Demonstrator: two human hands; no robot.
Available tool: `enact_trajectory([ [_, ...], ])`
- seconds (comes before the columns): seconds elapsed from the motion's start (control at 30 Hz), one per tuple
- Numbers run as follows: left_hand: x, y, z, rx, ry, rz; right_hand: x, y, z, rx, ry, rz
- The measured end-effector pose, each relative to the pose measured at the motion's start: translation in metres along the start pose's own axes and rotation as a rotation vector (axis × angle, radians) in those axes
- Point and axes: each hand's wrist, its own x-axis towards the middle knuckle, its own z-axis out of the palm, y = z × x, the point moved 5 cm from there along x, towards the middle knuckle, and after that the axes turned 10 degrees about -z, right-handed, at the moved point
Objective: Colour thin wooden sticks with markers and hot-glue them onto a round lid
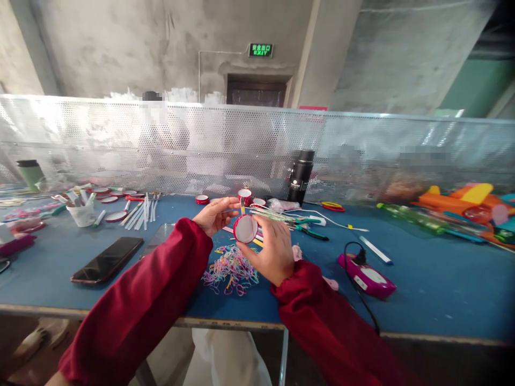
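Observation:
My right hand [270,247] grips a small round drum [245,229] with a red rim and a white face, held above the blue table [426,279]. My left hand [214,213] is just to its left with the fingers curled; a thin stick seems to run from its fingertips towards the drum. A heap of small coloured rubber bands [231,269] lies under both hands. Both arms wear dark red sleeves.
A black phone [108,259] lies at the left. A white cup of markers [82,213], red-rimmed discs [116,216], white sticks, a black flask [300,176], pliers [310,231], a purple glue gun [368,276] with a cord and bright toys [470,206] also sit on the table. A perforated metal screen runs behind, with a person beyond it.

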Motion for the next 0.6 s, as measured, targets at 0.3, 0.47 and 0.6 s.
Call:
enact_trajectory([
  [0.3,-0.002,-0.008,0.004,0.224,0.148,-0.078,-0.002,0.014,0.007,-0.156,-0.045,0.076],
  [0.47,0.003,-0.016,0.004,0.351,0.102,-0.122,-0.003,0.016,0.01,-0.184,-0.07,0.102],
  [0.6,0.005,-0.018,0.0,0.397,0.157,-0.149,-0.003,0.016,0.012,-0.183,-0.086,0.107],
])
